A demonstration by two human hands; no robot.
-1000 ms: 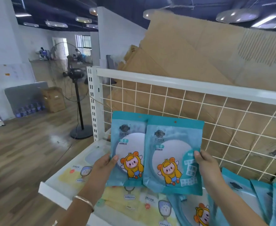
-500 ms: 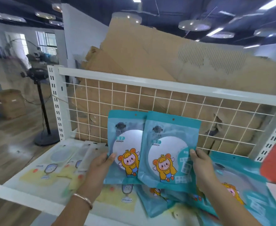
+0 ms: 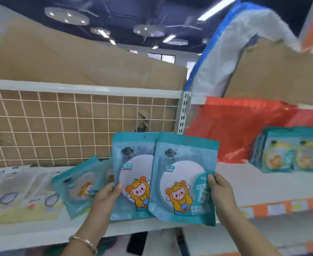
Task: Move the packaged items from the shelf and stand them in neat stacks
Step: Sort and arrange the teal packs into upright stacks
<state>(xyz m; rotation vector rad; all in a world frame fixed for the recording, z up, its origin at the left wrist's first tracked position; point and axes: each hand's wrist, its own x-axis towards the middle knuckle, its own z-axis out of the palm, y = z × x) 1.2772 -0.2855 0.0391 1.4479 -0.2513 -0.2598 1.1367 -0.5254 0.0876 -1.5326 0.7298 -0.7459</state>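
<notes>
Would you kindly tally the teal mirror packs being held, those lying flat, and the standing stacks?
Held teal packs: 2
Flat teal pack, clearly seen: 1
Standing stacks: 2
Total: 5

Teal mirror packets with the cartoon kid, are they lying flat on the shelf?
No, the left hand and right hand hold the teal plastic mirror packets upright.

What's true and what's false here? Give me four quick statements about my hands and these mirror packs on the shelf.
1. The left hand and right hand each hold a teal mirror pack. True.
2. The right pack overlaps in front of the left pack. True.
3. The standing stack is left of the hands. False: it stands far right on the shelf.
4. The bracelet is on the right wrist. False: it is on the left wrist.
</notes>
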